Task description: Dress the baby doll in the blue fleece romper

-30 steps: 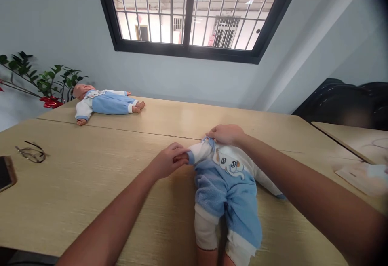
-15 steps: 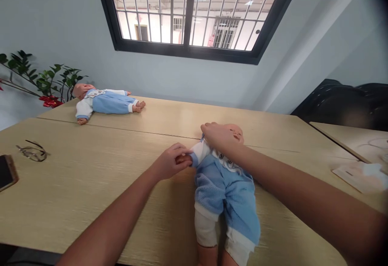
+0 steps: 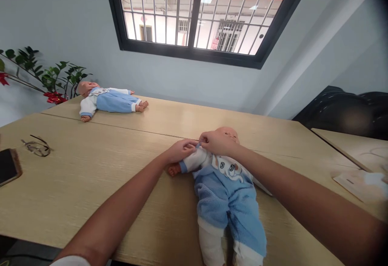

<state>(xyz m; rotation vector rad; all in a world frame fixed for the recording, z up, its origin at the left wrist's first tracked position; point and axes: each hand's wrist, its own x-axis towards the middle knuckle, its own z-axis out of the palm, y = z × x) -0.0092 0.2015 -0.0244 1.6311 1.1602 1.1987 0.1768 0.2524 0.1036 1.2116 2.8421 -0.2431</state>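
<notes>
A baby doll [image 3: 228, 177] lies on its back on the wooden table, in a white top with blue trim, a cartoon face on the chest, and blue trousers with white cuffs. At the doll's shoulder on the left side of the view, my right hand [image 3: 216, 142] pinches the blue-edged cloth of the top. My left hand [image 3: 182, 150] is beside it, fingers closed at the upper part of the white sleeve [image 3: 194, 160]. The doll's hand [image 3: 174, 169] pokes out of the blue cuff, below my left wrist. My right hand and forearm cover part of its neck and far arm.
A second doll [image 3: 115, 101] in similar clothes lies at the back left, near a potted plant [image 3: 60, 76] with a red bow. Glasses [image 3: 38, 148] and a phone [image 3: 9, 167] lie on the left. Black chairs [image 3: 348, 108] stand at the right, behind a table holding a pale flat item [image 3: 360, 183].
My left hand has let go of the doll's hand and cuff and moved up to its shoulder. The sleeved arm now lies out to the side. My right hand stays at the shoulder.
</notes>
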